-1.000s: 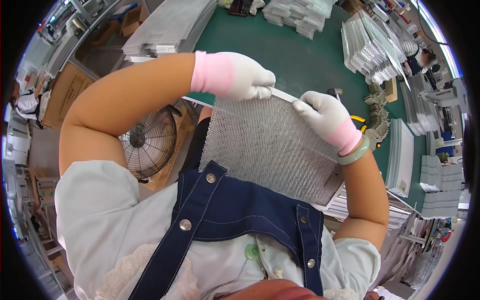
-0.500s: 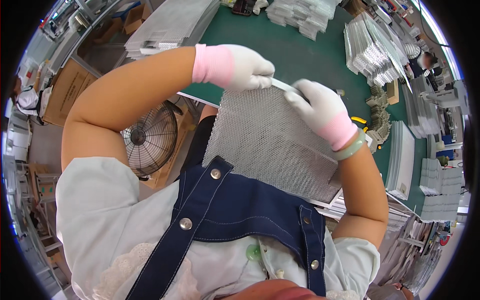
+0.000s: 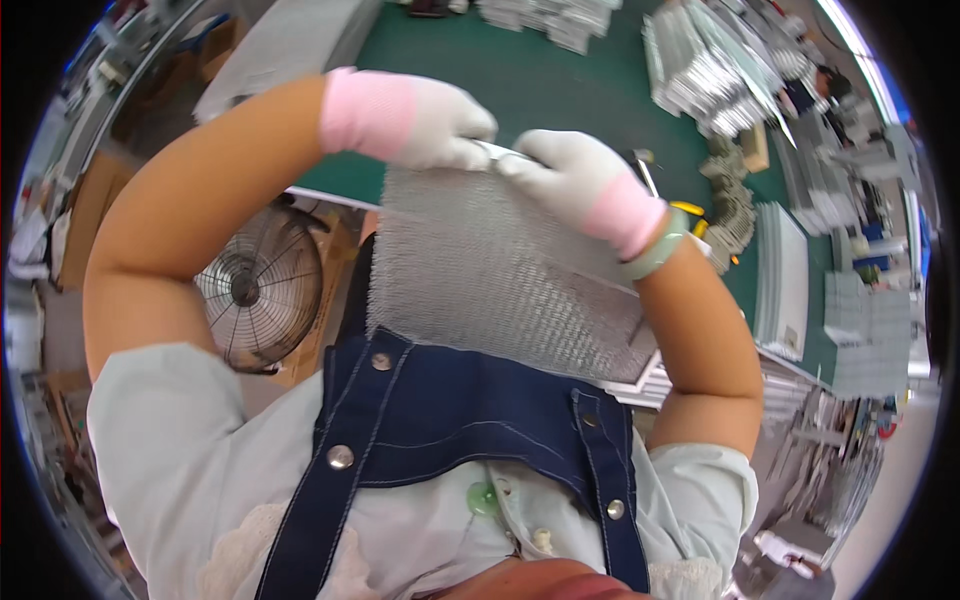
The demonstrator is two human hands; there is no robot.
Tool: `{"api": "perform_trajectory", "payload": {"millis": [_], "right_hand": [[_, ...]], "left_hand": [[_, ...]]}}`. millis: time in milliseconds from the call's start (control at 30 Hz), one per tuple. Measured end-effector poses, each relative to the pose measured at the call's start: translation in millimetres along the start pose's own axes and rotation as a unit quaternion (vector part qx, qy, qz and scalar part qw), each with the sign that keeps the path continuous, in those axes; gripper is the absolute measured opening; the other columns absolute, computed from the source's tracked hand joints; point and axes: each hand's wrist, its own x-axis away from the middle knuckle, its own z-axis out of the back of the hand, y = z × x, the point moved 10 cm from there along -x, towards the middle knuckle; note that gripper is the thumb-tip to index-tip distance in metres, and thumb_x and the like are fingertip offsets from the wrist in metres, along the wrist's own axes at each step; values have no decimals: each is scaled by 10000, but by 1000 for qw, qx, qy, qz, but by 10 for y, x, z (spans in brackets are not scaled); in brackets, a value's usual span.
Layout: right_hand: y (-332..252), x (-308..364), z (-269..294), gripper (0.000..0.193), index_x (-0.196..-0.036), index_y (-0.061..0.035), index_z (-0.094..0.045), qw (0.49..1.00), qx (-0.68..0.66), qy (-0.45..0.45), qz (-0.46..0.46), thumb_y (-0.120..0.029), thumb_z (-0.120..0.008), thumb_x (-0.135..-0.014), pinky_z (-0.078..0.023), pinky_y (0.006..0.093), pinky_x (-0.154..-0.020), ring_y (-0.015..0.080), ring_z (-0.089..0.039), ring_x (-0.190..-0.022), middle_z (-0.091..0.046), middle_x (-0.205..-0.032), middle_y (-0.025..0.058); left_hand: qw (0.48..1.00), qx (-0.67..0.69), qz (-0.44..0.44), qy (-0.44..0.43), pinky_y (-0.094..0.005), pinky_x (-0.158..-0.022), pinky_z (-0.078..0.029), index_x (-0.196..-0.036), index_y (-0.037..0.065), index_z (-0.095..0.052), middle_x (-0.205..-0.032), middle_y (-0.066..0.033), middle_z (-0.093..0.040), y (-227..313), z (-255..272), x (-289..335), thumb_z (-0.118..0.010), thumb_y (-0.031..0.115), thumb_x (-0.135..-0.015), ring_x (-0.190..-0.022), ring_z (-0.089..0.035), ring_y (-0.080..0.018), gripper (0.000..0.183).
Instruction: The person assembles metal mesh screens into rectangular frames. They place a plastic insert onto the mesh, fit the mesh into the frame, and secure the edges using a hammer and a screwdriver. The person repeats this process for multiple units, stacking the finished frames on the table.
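Observation:
A silvery metal mesh panel (image 3: 490, 265) leans between my apron and the table edge. A thin white strip (image 3: 503, 152) runs along its far edge. My left hand (image 3: 445, 125), in a white glove with a pink cuff, is closed on the left part of this strip, with fingers curled over the mesh edge. Just to its right, my right hand (image 3: 572, 180), gloved the same way, pinches the strip between thumb and fingers. The two hands nearly meet. My fingers hide part of the strip and of the panel's far edge.
The green table (image 3: 480, 70) holds stacked mesh sheets (image 3: 710, 75) at the far right and more mesh pieces (image 3: 560, 15) at the back. Yellow-handled pliers (image 3: 693, 210) and white-framed panels (image 3: 782, 280) lie to the right. A floor fan (image 3: 255, 285) stands at the left.
My right hand has come closer to my left along the white strip, and its thumb and fingers now pinch it. The whole view has shifted, so everything appears further left.

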Motion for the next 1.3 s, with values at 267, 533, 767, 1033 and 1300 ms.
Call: {"api": "perform_trajectory", "payload": {"millis": [267,533,767,1033,1300], "right_hand": [[-86,63,-53,474,-911,-61,-665,983,155,93,-14,-457,-422,-1002,-551,441,-700,317,-697,-793,-705,-836,141],[-52,-22,-67,496,-920,-68,-666,987,142,75,-26,-499,-431,-991,-543,446,-717,341,-685,-807,-697,-834,147],[207,116,131,475,-855,-54,-630,986,39,161,-3,-486,-479,-981,-490,457,-672,375,-637,-747,-635,-747,173],[-105,109,213,397,-827,-41,-604,977,117,155,89,-406,-542,-969,-476,442,-645,366,-618,-712,-599,-700,166],[-219,71,173,328,-901,-51,-600,983,56,165,66,-360,-524,-980,-487,446,-654,359,-632,-729,-618,-721,169]], "left_hand": [[970,-121,-112,176,-444,-631,-491,-949,12,-599,-703,-177,-608,109,-16,102,-583,325,-940,-693,-611,-389,314],[916,-181,-149,324,-442,-663,-481,-936,15,-617,-750,-158,-604,212,160,332,-632,255,-895,-715,-595,-366,244],[888,174,219,365,-307,-656,-489,-978,-40,-630,-764,-92,-646,-542,-252,820,-713,336,-885,-720,-620,-158,396],[792,476,164,346,-248,-840,-471,-1172,-45,-608,-1028,-28,-658,-590,-705,506,-565,176,-1004,-921,-572,-67,280],[768,520,104,359,-245,-829,-474,-1154,-41,-617,-1026,-22,-665,-421,-625,534,-564,157,-1002,-901,-580,-62,256]]}}
